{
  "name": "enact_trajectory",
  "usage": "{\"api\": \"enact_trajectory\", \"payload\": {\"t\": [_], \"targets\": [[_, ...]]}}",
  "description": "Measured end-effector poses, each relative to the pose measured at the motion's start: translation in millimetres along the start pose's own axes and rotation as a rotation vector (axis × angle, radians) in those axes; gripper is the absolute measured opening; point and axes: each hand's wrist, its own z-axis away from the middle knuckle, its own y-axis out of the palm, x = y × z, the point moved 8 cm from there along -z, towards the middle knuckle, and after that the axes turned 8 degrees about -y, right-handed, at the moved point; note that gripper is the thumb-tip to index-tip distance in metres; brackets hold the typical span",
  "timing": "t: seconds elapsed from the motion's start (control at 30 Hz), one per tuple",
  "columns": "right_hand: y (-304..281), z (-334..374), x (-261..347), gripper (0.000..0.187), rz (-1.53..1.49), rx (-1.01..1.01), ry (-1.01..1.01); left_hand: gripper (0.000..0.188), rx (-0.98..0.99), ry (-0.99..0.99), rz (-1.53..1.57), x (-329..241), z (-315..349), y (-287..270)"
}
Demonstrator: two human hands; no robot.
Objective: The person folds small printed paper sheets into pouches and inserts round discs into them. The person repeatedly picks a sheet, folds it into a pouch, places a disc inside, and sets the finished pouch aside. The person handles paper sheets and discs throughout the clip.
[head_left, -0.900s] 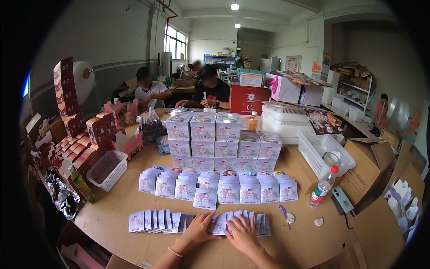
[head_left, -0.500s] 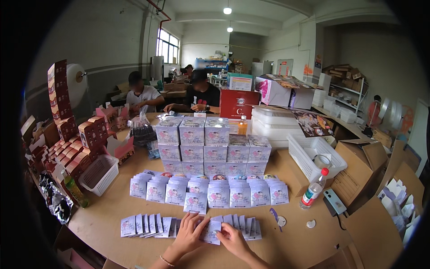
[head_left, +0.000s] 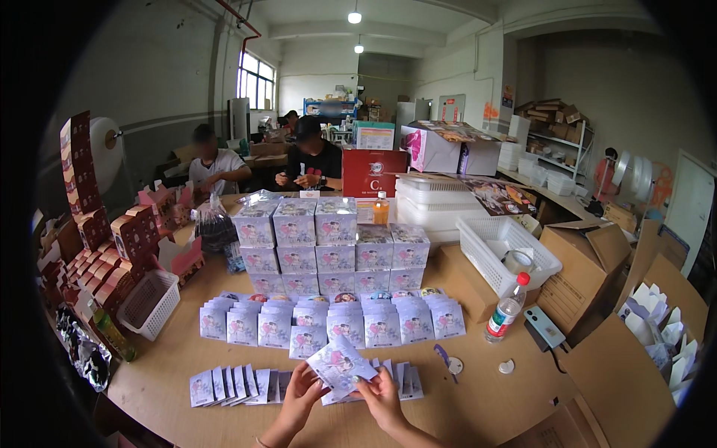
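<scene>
My left hand and my right hand both grip a square lavender paper packet with a printed cartoon picture. They lift it, tilted, above the table's near side. Under and beside my hands runs a row of overlapping packets of the same kind, partly hidden by my hands. Farther off, several fanned stacks of these packets stand side by side, with round colourful pieces showing at their backs. Behind them rise stacked lavender boxes with a matching print.
A clear bottle with a red cap, a phone and a white basket are on the right, near open cardboard boxes. Another white basket and a green bottle stand left. Two co-workers sit across the table.
The packet has come up off the row, turned and tilted between both hands. My left hand has moved from lying over the row to gripping the packet's left side. The view has shifted slightly.
</scene>
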Motion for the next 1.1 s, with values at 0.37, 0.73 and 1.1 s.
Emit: {"api": "enact_trajectory", "payload": {"t": [0.37,0.73,1.1], "targets": [[-74,-38,77,0.046,1.081,-0.056,-0.162,0.025,-0.034,-0.089,-0.157,-3,-3,-15],[-232,-25,59,0.060,1.364,-0.111,0.408,0.024,0.322,-0.002,-0.940,-1,14,36],[-259,-41,32,0.043,1.425,-0.259,0.240,0.019,0.158,0.794,-1.327,-38,49,74]]}}
